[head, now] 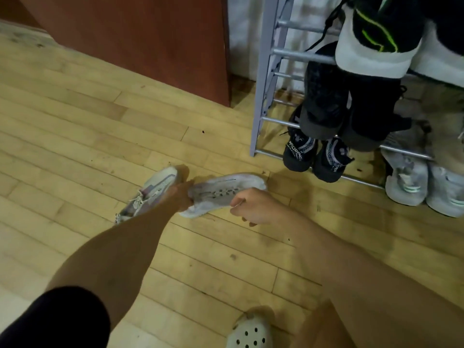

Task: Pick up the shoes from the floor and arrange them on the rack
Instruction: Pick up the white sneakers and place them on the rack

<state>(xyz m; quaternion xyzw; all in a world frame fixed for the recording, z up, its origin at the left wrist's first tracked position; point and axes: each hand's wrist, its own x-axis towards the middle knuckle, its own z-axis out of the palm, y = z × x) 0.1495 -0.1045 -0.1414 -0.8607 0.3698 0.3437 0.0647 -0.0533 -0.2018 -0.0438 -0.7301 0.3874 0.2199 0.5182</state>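
Black sneakers [298, 153] lettered "PRORANG"

Pale lavender-and-white sneakers [227, 190] lie on a honey-yellow plank floor [75, 136]; the grey metal rack [266, 79] holds black shoes [298, 153] with white lettering and a black-and-white one streaked neon green [376, 33].

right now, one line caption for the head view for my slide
Both hands, left hand and right hand, reach two pale sneakers on the wooden floor beside a half-filled shoe rack.
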